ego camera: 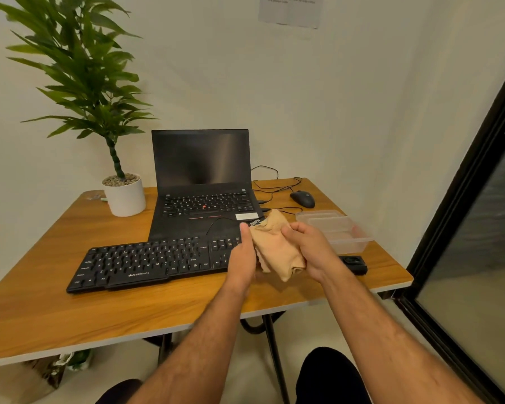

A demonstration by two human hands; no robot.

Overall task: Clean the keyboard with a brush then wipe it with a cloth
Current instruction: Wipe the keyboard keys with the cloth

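The hands and cloth [277,252] hide the keyboard's [146,263] right end, wall notice [290,10] unreadable

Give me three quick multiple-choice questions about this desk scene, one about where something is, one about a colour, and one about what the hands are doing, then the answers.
1. Where does the mouse lie?
A. right of the laptop
B. in front of the keyboard
C. beside the plant pot

2. What colour is the cloth?
A. dark blue
B. pale tan
C. bright green

3. What is happening with the cloth?
A. it lies flat on the keyboard
B. it sits in the plastic container
C. both hands hold it above the table

Answers: 1 A, the mouse sits at the far right of the table, next to the laptop. 2 B, the fabric looks pale tan. 3 C, the left hand and right hand grip the bunched cloth between them.
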